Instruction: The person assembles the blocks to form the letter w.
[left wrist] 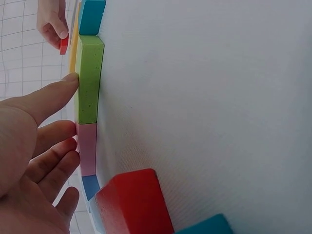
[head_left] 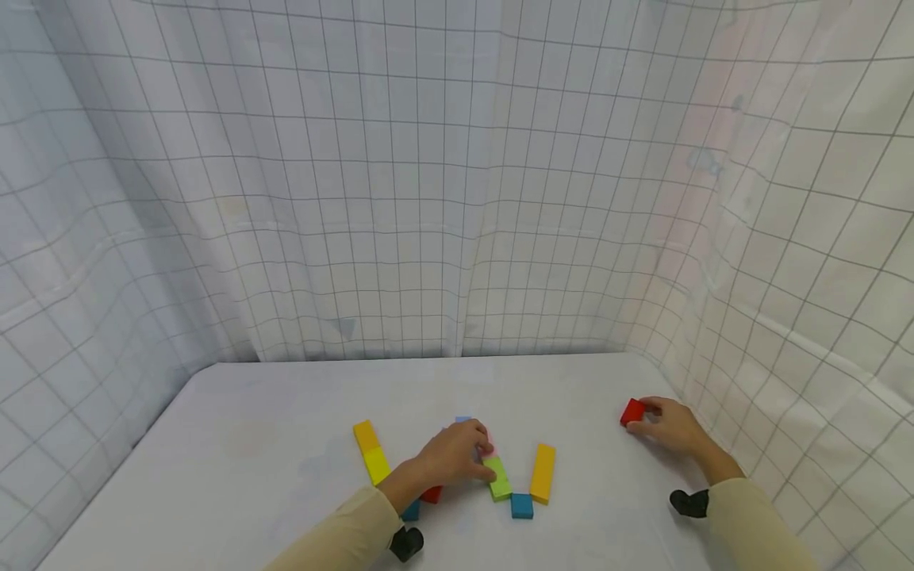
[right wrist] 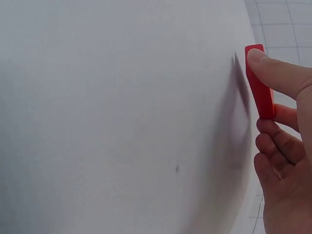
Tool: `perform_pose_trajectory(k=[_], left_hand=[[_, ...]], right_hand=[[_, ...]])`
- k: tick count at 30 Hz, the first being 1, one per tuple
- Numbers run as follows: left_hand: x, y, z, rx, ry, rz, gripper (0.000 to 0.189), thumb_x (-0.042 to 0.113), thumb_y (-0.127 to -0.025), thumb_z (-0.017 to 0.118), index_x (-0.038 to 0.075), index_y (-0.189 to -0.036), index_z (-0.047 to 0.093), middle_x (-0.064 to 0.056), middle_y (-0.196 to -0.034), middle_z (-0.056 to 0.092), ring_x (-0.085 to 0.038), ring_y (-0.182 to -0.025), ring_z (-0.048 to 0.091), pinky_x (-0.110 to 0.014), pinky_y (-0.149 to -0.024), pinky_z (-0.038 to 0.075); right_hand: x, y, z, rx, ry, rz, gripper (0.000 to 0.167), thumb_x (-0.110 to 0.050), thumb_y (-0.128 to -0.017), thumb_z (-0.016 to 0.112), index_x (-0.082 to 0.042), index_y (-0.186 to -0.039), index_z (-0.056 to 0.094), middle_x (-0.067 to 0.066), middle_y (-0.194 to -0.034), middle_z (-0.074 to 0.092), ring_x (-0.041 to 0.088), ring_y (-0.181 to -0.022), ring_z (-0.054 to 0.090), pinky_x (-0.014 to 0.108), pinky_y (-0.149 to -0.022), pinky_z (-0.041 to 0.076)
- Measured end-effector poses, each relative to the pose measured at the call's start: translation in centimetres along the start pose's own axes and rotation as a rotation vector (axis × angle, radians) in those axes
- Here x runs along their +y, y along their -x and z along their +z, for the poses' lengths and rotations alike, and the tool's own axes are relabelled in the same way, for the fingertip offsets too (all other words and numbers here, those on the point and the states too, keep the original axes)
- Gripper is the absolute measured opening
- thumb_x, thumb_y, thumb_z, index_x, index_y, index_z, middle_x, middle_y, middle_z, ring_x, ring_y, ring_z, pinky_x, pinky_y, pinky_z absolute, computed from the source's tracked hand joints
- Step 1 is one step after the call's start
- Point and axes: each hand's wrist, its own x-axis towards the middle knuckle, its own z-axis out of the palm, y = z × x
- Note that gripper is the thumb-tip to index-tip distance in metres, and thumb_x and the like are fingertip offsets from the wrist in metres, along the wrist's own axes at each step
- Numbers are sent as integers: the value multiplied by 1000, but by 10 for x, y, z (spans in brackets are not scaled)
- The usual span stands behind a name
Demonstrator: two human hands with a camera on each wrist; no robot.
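Observation:
At the right side of the table, my right hand [head_left: 671,427] pinches a red block [right wrist: 261,87] between thumb and fingers. In the right wrist view a shadow lies on the table beside that block. My left hand [head_left: 458,454] is over the row of blocks at the middle. Its thumb lies against a light green block [left wrist: 89,83], and its loosely bent fingers are by a pink block [left wrist: 87,148]. Part of the row is hidden under the left hand in the head view. A second red block [left wrist: 139,202] lies near the left wrist.
A teal block [head_left: 522,506] adjoins the green end, with a long orange-yellow block [head_left: 543,473] rising beside it. To the left, an orange block [head_left: 366,434] and a yellow block [head_left: 376,465] form a slanted line. Grid-patterned curtains [head_left: 400,198] surround the white table [head_left: 236,444].

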Motion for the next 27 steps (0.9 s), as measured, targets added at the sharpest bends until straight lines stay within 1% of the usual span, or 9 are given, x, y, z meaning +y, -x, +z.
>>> perform_pose_trajectory(k=[6,11,17,24,27], left_hand=[[-1,0,2,6,-7,10,39,35,-82,90,11,-111,80,4,-116,64,-14,-102,57,-39,-97,53],[0,1,0,8,-13,18,39,35,-82,90,11,-111,80,3,-116,64,-14,-101,57,-37,-96,53],[0,1,0,11,-19,29,39,34,-82,90,11,-112,80,3,-116,63,-14,-100,57,-36,-95,53],[0,2,-1,14,-13,24,39,34,-82,90,11,-112,80,3,-118,63,-16,-104,58,-40,-97,53],[0,2,-1,16,-9,24,39,34,-82,90,11,-111,80,3,-118,63,-16,-104,58,-40,-97,53]], right_hand=[[-9,-3,7,-17,-3,-37,73,-37,-90,81,12,-137,55,30,-129,60,48,-119,55,63,-97,48],[-17,-5,10,-21,-4,-66,72,-37,-88,82,10,-136,57,29,-128,62,47,-118,56,62,-97,49],[-23,-7,13,-28,-8,-79,72,-37,-87,84,9,-136,57,26,-127,62,45,-117,57,60,-96,51],[-29,-9,17,-32,-12,-98,73,-37,-86,84,9,-136,57,25,-127,63,44,-118,57,60,-96,51],[-31,-10,19,-30,-11,-103,72,-37,-86,84,8,-135,58,24,-127,63,44,-118,57,59,-96,51]])
